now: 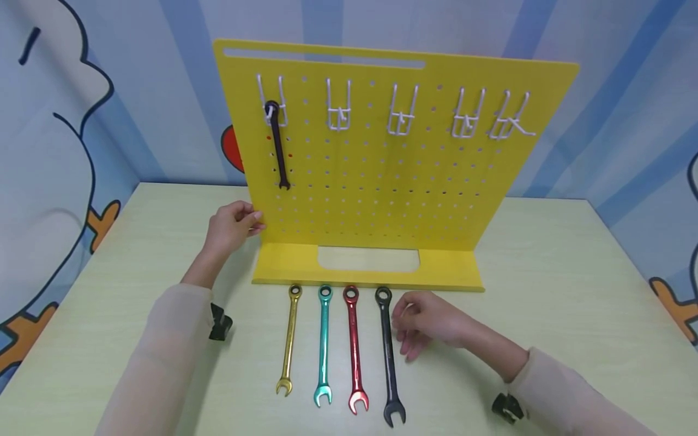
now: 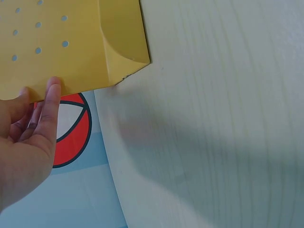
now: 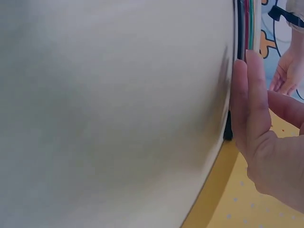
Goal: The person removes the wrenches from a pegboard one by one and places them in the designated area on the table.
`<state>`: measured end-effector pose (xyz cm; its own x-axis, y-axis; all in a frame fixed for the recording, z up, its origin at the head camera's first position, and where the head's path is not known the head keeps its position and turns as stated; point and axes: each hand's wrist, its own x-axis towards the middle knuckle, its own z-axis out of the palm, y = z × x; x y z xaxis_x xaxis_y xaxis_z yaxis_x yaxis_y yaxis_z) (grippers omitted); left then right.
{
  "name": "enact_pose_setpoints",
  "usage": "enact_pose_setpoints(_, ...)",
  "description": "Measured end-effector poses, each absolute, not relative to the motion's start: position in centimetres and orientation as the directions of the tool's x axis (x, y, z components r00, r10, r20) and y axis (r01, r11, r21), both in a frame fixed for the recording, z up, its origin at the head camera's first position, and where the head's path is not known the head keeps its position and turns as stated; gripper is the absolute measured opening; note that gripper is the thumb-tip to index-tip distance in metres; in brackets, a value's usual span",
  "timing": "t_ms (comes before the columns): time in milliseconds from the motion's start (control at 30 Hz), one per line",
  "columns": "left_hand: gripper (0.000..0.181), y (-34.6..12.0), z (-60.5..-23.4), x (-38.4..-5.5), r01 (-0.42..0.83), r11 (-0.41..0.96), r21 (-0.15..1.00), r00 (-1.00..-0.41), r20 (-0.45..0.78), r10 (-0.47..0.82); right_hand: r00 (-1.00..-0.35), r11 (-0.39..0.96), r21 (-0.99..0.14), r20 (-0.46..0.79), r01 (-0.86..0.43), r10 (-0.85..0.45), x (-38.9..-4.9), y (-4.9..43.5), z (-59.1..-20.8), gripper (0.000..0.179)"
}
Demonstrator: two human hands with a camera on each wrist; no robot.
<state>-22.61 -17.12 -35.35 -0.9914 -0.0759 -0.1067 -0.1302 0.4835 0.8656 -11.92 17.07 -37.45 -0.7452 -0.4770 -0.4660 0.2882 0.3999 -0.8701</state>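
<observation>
A yellow pegboard (image 1: 371, 209) stands upright on its base, and my left hand (image 1: 231, 228) pinches its left edge between thumb and fingers. The left wrist view shows fingertips (image 2: 53, 84) at that edge. One black wrench (image 1: 279, 148) hangs from the leftmost hook. Lying in a row before the base are a gold wrench (image 1: 290, 342), a teal wrench (image 1: 324, 345), a red wrench (image 1: 354, 348) and a larger black wrench (image 1: 389, 357). My right hand (image 1: 431, 321) is just right of that larger wrench, fingers loosely bent; in the right wrist view its fingers (image 3: 256, 95) look fairly straight.
Several white wire hooks (image 1: 400, 118) line the upper part of the pegboard; the far right one (image 1: 509, 121) sits askew. The board's base (image 1: 452, 275) has a cut-out in the middle. Beneath everything is a pale wooden table (image 1: 545, 272), with a blue cartoon wall (image 1: 616, 109) behind.
</observation>
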Motion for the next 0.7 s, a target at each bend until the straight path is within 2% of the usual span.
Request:
enact_pose_setpoints(400, 0.027, -17.1, -35.5, -22.8, -0.126, 0.475, 0.871, -0.992, -0.104, -0.072, -0.753, 0.454, -0.875, -0.410, 0.166, -0.515, -13.8, 17.0, -35.9, 0.015)
enact_pose_setpoints(700, 0.027, -17.2, -35.6, -22.8, -0.123, 0.471, 0.873, -0.992, -0.102, -0.069, -0.793, 0.487, -0.868, -0.364, 0.098, -0.488, -15.7, 16.5, -33.5, 0.021)
